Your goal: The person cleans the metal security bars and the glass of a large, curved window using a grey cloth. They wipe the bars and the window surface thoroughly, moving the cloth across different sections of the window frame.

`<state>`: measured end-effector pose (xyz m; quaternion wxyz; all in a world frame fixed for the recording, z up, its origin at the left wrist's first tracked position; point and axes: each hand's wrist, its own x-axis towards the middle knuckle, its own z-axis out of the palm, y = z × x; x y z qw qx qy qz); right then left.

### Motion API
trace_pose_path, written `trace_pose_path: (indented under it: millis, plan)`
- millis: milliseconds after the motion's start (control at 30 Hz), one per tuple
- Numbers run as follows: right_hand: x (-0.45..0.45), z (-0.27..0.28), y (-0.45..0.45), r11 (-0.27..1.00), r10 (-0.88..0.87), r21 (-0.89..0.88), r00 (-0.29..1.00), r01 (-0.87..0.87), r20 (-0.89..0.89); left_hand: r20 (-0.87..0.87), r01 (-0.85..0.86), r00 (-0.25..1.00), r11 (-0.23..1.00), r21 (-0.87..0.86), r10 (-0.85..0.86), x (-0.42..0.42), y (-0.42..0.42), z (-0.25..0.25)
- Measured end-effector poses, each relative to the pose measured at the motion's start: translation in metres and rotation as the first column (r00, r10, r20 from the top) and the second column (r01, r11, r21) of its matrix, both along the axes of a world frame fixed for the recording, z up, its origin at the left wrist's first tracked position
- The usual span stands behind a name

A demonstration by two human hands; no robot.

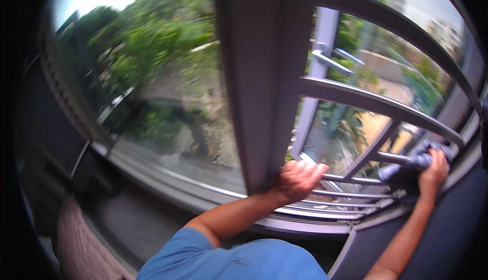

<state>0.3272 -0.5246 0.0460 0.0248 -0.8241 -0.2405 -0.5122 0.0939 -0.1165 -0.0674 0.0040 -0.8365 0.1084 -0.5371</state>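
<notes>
My right hand [434, 171] grips a crumpled blue-grey cloth [417, 161] against the right end of a metal window guard [368, 148]. The cloth wraps around part of a short horizontal bar beside the window frame. My left hand [303, 180] is at the guard's lower left, next to the wide dark mullion [265, 78]. Its fingers are curled over the left end of a low bar, though blur softens the detail. Behind the guard, a casement window sash [324, 32] with a lever handle [331, 61] is swung outward.
A large glass pane [164, 116] fills the left side, with trees beyond it. The window sill track [305, 222] runs below my arms. A dark wall panel [453, 211] stands at the right. Something pinkish with a rounded edge [84, 242] is at the lower left.
</notes>
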Motion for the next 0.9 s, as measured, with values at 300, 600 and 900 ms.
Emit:
trace_pose_path:
  millis: [300,600,900]
  plan:
    - [0.038,0.014,-0.023,0.982,0.0,-0.183,0.976,-0.041,-0.216,-0.076,-0.09,0.993,0.995,-0.052,0.086,0.001,-0.006,-0.007]
    - [-0.009,-0.041,0.11,0.947,0.295,-0.142,0.956,-0.289,0.015,-0.332,-0.073,0.943,0.992,-0.102,0.035,0.025,-0.037,-0.007]
    - [-0.03,-0.028,0.11,0.925,0.317,-0.211,0.948,-0.316,-0.032,-0.574,0.174,0.758,0.944,-0.279,-0.309,0.038,-0.018,0.017]
